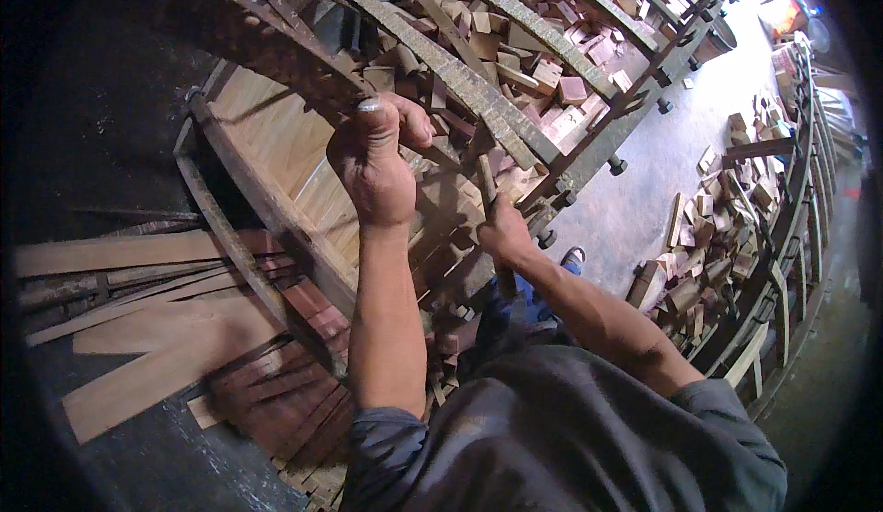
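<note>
My left hand is closed, thumb raised and fingers curled, at the lower end of a long dark brown bar that runs away to the upper left. How firmly it grips the bar is partly hidden. To its right, my right hand is wrapped round a wooden handle, which stands out above and below the fist. What the handle belongs to cannot be made out. Below the bar lies a panel of pale wood strips inside a frame with a thick wooden edge.
Metal clamp bars cross a rack full of wood offcuts; bolts jut from its side. More offcuts lie beside another rack at the right. Loose boards and reddish strips are stacked at the left.
</note>
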`<move>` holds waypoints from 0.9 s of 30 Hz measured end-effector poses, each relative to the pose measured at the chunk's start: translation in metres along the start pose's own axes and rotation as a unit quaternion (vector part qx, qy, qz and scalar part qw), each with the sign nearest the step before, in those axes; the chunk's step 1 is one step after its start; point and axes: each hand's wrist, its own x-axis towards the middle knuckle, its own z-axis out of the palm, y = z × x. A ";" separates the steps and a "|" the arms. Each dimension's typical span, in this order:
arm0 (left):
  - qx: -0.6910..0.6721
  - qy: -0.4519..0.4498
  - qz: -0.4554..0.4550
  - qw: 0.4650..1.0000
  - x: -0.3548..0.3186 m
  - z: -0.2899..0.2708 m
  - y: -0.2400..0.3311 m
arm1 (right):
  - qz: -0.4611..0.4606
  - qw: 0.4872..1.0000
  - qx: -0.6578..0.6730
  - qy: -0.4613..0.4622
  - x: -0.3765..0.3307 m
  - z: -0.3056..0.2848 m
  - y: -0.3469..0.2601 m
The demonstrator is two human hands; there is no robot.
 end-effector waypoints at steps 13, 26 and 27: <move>-0.012 -0.015 0.002 1.000 0.006 0.000 0.003 | 0.030 0.992 0.120 -0.001 -0.058 -0.032 0.046; 0.042 0.105 -0.011 0.994 -0.024 -0.015 0.007 | 0.049 0.978 0.197 -0.055 -0.076 -0.080 0.017; 0.049 0.131 0.003 0.990 -0.032 -0.018 0.001 | 0.057 0.977 0.201 -0.052 -0.077 -0.088 0.013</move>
